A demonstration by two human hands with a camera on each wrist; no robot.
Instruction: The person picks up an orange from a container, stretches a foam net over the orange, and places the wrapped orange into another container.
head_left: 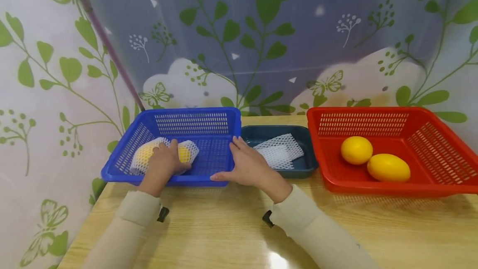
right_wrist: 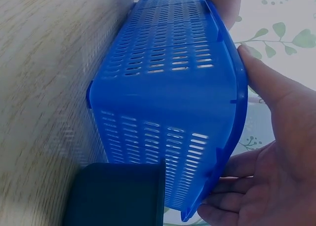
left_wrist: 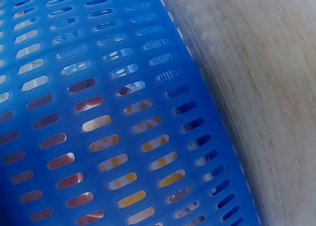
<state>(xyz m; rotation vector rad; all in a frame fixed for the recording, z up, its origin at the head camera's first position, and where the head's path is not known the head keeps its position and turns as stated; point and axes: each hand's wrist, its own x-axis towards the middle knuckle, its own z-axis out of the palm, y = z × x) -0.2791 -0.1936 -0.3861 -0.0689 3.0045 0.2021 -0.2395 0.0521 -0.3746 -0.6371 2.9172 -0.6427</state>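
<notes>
In the head view, my left hand (head_left: 164,161) reaches into the blue basket (head_left: 213,180). Its fingers and thumb grip a yellow fruit in a white foam net (head_left: 190,151), partly hidden by the hand. Against the hand's other side lies a second netted yellow fruit (head_left: 141,159). My right hand (head_left: 250,163) holds the basket's front right corner, thumb along the front rim and fingers at the right rim. The right wrist view shows the thumb and fingers of that hand (right_wrist: 291,132) against the rim. Through the slots in the left wrist view, bits of yellow and white show.
A dark teal tray (head_left: 302,172) with white foam nets (head_left: 280,152) stands right of the blue basket. Further right, a red basket (head_left: 418,188) holds two bare yellow fruits (head_left: 388,168). All stand on a wooden table (head_left: 224,227), before a leaf-patterned curtain (head_left: 231,53).
</notes>
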